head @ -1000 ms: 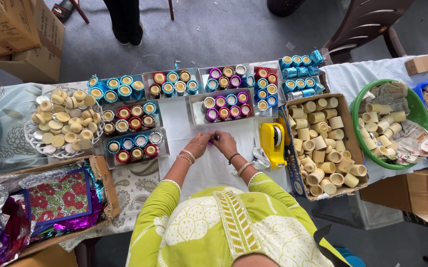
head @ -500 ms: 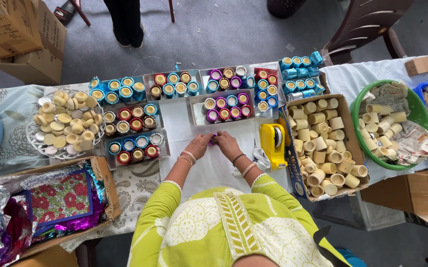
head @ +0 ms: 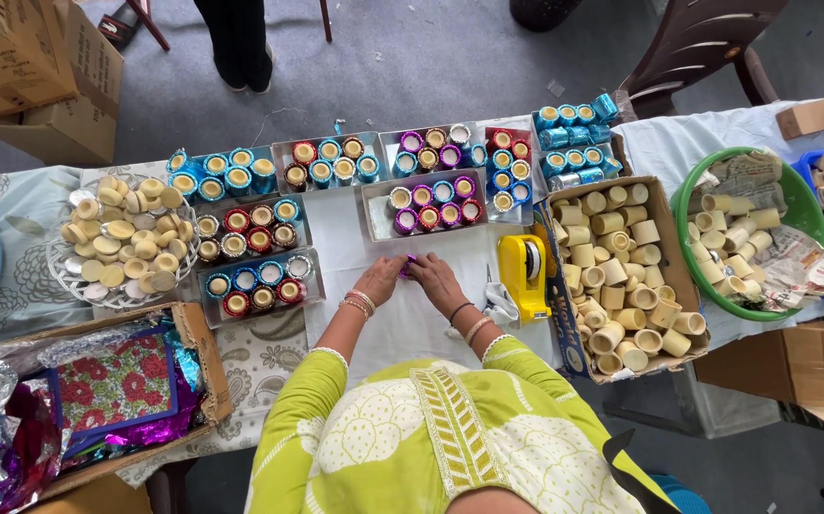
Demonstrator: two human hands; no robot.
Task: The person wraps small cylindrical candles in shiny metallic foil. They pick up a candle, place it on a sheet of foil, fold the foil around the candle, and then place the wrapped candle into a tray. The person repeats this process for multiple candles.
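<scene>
Far left: box of coloured foil sheets [head: 112, 385] at the near table edge, likely stock kept within easy reach of the left side. Beyond it, white wire basket [head: 117, 238] heaped with bare cream cups, unwrapped and apart from the finished ones. Then shallow trays of foil-wrapped cups [head: 250, 257] in neat rows, sorted by colour (red, blue, gold), stacked toward the far edge so the white work patch in front stays free. Centre: left hand [head: 377, 282] and right hand [head: 436, 281] meeting just in front of the tray of purple-wrapped cups [head: 423, 205], fingertips of both pinching one small purple-foiled cup [head: 409, 264], held low over the white cloth [head: 402, 324], apparently pressed from both sides to snug the foil; exact finger contact too small to tell. Cup sits right next to its matching tray, so short travel. Right of hands: yellow tape dispenser [head: 524, 276] standing upright, just beside the right wrist, handy for that side. Further right: cardboard box of plain cream cups [head: 621, 276], then green basin [head: 793, 209] with more cups on newspaper, supply kept on the outer flank.
</scene>
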